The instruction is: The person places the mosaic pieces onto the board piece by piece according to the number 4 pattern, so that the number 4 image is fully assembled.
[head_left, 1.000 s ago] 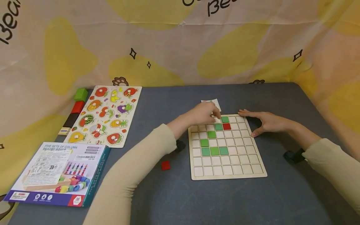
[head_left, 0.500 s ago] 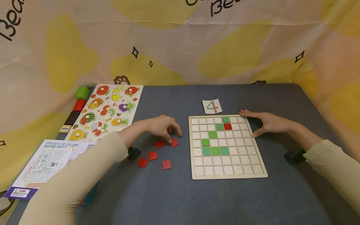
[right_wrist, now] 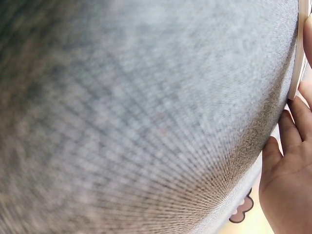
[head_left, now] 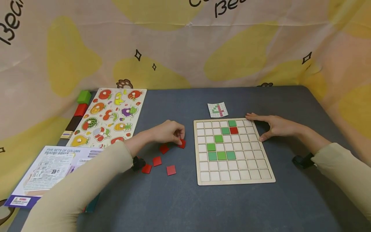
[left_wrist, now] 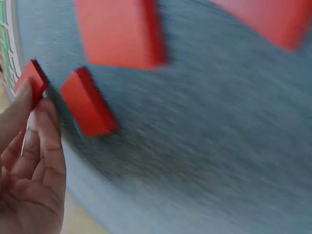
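My left hand pinches a red square tile between thumb and fingers, left of the grid board. In the left wrist view that red tile stands tilted in the fingertips. More red tiles lie loose on the table near this hand. The wooden grid board has white cells, with several green tiles and one red tile set in it. At the board's right edge rests my right hand, thumb and fingers spread and straight. The right wrist view catches the board's edge beside the fingers.
Behind the board lies a small pattern card with a green and red figure. A fruit puzzle board, a bead-set box and a row of coloured blocks occupy the left side. A patterned cloth hangs behind the table.
My left hand moved from the board's top edge left to the loose red tiles, and now pinches one. The pattern card and board top came into view. My right hand stayed put.
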`<state>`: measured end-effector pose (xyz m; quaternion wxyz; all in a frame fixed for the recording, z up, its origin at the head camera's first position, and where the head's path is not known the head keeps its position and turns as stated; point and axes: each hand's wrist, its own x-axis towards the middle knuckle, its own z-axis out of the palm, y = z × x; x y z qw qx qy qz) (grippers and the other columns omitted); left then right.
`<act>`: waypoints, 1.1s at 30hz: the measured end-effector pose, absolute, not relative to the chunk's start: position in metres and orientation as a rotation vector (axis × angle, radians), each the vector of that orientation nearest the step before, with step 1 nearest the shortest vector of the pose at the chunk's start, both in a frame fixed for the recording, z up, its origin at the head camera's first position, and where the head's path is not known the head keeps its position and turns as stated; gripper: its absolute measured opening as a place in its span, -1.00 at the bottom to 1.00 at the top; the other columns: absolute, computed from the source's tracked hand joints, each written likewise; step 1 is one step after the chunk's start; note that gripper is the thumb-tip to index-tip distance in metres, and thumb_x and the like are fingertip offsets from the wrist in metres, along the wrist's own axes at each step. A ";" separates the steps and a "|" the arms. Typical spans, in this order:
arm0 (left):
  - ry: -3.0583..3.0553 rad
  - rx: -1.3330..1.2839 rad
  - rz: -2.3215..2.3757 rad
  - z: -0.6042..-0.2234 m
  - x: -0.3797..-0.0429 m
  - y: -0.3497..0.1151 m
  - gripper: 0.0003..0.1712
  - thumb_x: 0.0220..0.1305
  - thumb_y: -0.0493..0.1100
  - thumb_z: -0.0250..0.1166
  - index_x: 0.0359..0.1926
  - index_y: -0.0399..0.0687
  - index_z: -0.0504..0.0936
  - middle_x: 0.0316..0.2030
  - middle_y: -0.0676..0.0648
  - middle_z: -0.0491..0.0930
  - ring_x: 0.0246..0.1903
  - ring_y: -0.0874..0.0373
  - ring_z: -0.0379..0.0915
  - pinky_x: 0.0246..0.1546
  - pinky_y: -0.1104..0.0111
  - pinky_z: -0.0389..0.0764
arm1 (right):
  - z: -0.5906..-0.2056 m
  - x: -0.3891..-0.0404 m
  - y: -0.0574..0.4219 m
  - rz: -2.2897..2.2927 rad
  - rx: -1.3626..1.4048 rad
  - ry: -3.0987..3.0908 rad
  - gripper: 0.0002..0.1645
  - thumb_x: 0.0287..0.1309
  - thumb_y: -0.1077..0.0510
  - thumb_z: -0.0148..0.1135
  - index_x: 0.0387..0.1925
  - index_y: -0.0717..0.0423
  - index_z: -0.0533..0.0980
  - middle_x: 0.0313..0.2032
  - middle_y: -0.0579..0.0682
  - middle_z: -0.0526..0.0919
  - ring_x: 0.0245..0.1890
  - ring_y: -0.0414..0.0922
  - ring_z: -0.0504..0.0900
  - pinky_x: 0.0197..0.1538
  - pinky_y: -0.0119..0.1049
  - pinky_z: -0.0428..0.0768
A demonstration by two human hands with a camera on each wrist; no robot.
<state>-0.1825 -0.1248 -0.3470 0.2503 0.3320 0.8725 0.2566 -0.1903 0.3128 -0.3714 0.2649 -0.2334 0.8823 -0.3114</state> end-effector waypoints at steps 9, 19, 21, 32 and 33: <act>2.443 0.779 1.006 -0.355 -0.186 -0.061 -0.85 0.15 -0.20 0.44 -0.28 -0.08 0.64 -0.39 -0.03 0.67 -0.40 0.25 0.49 -0.32 0.49 0.44 | -0.371 -0.190 0.313 -0.830 -0.631 2.384 0.21 -0.09 -0.03 0.52 0.54 -0.13 0.06 0.59 0.06 -0.12 0.57 0.20 -0.20 0.38 0.21 0.04; 2.497 0.702 1.109 -0.363 -0.173 0.017 -0.91 0.21 -0.20 0.38 -0.27 -0.11 0.70 -0.37 -0.09 0.73 -0.48 0.29 0.49 -0.43 0.58 0.40 | -0.370 -0.190 0.312 -0.835 -0.627 2.381 0.19 -0.07 -0.03 0.52 0.53 -0.10 0.08 0.58 0.11 -0.11 0.56 0.28 -0.20 0.41 0.33 -0.03; 2.520 0.698 1.090 -0.362 -0.171 0.027 -0.92 0.22 -0.22 0.37 -0.27 -0.13 0.70 -0.37 -0.10 0.74 -0.47 0.28 0.49 -0.45 0.59 0.38 | -0.370 -0.190 0.312 -0.832 -0.641 2.383 0.18 -0.07 -0.03 0.52 0.53 -0.10 0.08 0.58 0.12 -0.11 0.56 0.28 -0.19 0.40 0.33 0.00; 2.717 0.945 0.678 -0.363 -0.166 0.051 -0.93 0.28 -0.20 0.31 -0.37 -0.01 0.68 -0.39 0.07 0.71 -0.43 0.28 0.50 -0.39 0.55 0.39 | -0.370 -0.189 0.313 -0.814 -0.658 2.407 0.17 -0.07 -0.05 0.52 0.53 -0.16 0.09 0.58 0.05 -0.07 0.58 0.16 -0.15 0.40 -0.01 0.11; 2.722 0.974 0.632 -0.362 -0.166 0.050 -0.92 0.29 -0.20 0.30 -0.35 0.00 0.70 -0.37 0.08 0.72 -0.40 0.29 0.54 -0.35 0.55 0.44 | -0.370 -0.189 0.313 -0.811 -0.655 2.410 0.17 -0.07 -0.05 0.52 0.53 -0.17 0.10 0.58 0.05 -0.06 0.58 0.15 -0.14 0.40 -0.06 0.11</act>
